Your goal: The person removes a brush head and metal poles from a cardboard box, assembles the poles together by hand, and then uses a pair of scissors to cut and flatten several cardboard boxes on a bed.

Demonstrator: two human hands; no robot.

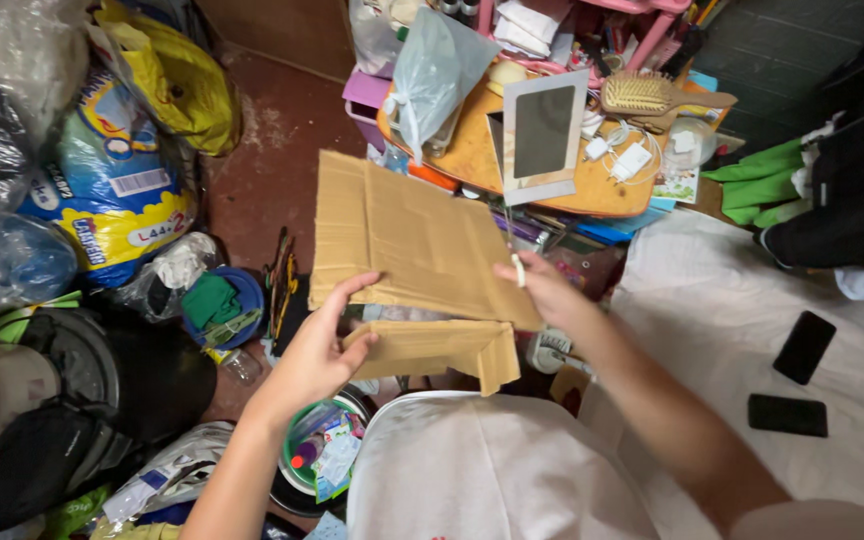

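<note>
Brown corrugated cardboard sheet (417,245) fills the middle of the head view, held up in the air between both hands above a cluttered floor, with a folded flap (442,350) hanging along its lower edge. The left hand (324,345) grasps it at the lower left, thumb lying over the front face of the sheet and fingers curled around the flap beneath. The right hand (542,290) pinches the right edge of the sheet, and a small white object (518,270) is gripped between its fingers against the cardboard; what that object is cannot be told. Behind the sheet stands a low orange table (472,160) carrying a rectangular mirror (544,135) in a pale frame, a wooden hairbrush (652,95), a white charger with cable (624,160) and a clear plastic bag (432,70). To the left, on the dark red floor, lie a blue and yellow printed sack (112,190), a yellow bag (177,80) and a black bag (102,375). Below the left forearm sits a round bowl (317,460) filled with small packets. At the right, a white cloth (732,320) spreads out with two black phones (804,347) lying on it, well apart from the hands, and green folded fabric (762,185) rests near a dark garment.
</note>
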